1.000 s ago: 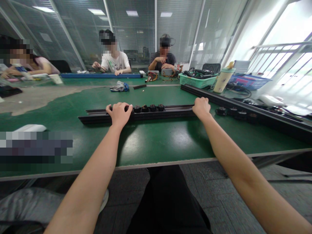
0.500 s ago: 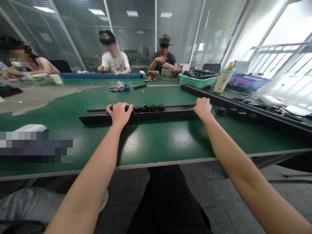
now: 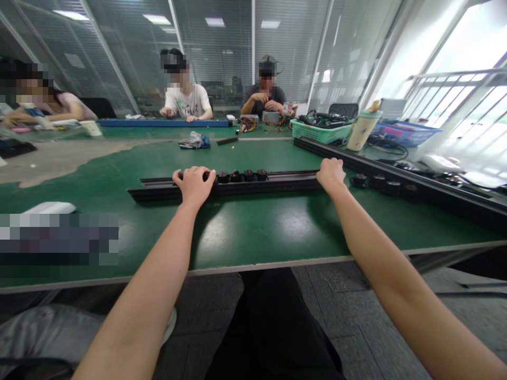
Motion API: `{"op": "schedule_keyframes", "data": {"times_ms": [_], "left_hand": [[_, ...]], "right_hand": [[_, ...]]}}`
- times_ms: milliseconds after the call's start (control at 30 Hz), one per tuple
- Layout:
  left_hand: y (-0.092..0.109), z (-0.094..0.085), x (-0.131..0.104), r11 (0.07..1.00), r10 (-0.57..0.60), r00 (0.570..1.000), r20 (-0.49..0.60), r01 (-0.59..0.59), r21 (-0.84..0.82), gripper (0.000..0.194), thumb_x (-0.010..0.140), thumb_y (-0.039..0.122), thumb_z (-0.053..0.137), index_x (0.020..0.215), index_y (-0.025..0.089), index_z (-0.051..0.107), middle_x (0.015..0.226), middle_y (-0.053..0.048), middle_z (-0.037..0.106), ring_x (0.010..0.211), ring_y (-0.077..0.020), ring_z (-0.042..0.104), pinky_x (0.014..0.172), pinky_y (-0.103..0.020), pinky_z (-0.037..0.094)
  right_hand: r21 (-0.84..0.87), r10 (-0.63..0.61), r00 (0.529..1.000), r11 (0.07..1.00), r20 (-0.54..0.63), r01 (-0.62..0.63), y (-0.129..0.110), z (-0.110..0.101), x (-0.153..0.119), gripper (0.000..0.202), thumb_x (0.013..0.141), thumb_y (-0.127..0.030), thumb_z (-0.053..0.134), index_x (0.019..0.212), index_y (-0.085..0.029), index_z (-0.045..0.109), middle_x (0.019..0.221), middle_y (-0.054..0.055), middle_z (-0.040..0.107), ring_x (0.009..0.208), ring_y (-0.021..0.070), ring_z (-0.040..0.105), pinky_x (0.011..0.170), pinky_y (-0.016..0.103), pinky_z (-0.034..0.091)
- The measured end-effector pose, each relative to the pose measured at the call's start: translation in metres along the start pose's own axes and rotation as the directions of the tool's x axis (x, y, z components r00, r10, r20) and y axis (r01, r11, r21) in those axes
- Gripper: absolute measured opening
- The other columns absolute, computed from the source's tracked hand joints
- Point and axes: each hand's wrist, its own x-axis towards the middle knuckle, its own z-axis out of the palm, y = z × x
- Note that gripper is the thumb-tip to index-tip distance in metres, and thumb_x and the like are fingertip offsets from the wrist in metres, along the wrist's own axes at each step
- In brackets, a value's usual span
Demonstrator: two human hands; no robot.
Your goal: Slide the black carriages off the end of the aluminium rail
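Observation:
A long black rail (image 3: 277,186) lies across the green table, with a second thin dark strip (image 3: 154,181) along its far side. Several round black parts (image 3: 248,175) sit in a row on the rail, right of my left hand (image 3: 195,184). That hand is curled over the left part of the rail, thumb and fingers gripping it. My right hand (image 3: 331,173) is closed round the rail's right end and hides it.
Another long black rail (image 3: 396,166) runs down the right side, with more round black parts (image 3: 359,181) beside it. Behind stand a green basket (image 3: 320,132) and a bottle (image 3: 363,131). A crumpled cloth (image 3: 195,140) lies farther back. Three people sit round the table.
My right hand has shifted very slightly to the right at the rail's end. My left hand stays where it was.

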Motion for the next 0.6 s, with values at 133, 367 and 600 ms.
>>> {"op": "schedule_keyframes", "data": {"times_ms": [133,367,600], "left_hand": [[-0.001,0.001,0.0,1.0,0.002,1.0,-0.001,-0.002,0.005,0.031,0.103,0.044,0.05,0.095,0.027,0.074,0.119,-0.011,0.077,0.122,-0.0346,0.061,0.124,-0.06,0.023],[-0.001,0.001,0.0,1.0,0.004,1.0,-0.002,-0.004,0.01,0.031,0.104,0.044,0.05,0.096,0.026,0.074,0.119,-0.011,0.078,0.123,-0.0344,0.061,0.124,-0.059,0.023],[-0.002,0.001,0.0,1.0,0.01,1.0,-0.007,-0.01,0.009,0.029,0.104,0.043,0.051,0.094,0.026,0.073,0.119,-0.011,0.077,0.122,-0.0342,0.061,0.123,-0.06,0.024]], "right_hand": [[0.005,0.004,1.0,1.0,-0.004,-0.004,0.002,0.001,0.002,0.045,0.101,-0.006,0.047,0.141,-0.008,0.067,0.151,0.026,0.056,0.145,0.0354,0.046,0.109,0.053,0.054],[0.006,0.005,1.0,1.0,-0.024,-0.005,0.006,0.005,0.007,0.045,0.099,-0.007,0.048,0.14,-0.009,0.068,0.149,0.026,0.056,0.142,0.0349,0.047,0.108,0.052,0.054],[0.017,-0.001,1.0,1.0,-0.018,0.001,0.011,0.007,0.012,0.046,0.098,-0.008,0.047,0.139,-0.008,0.068,0.149,0.027,0.056,0.142,0.0363,0.046,0.107,0.054,0.054]]}}
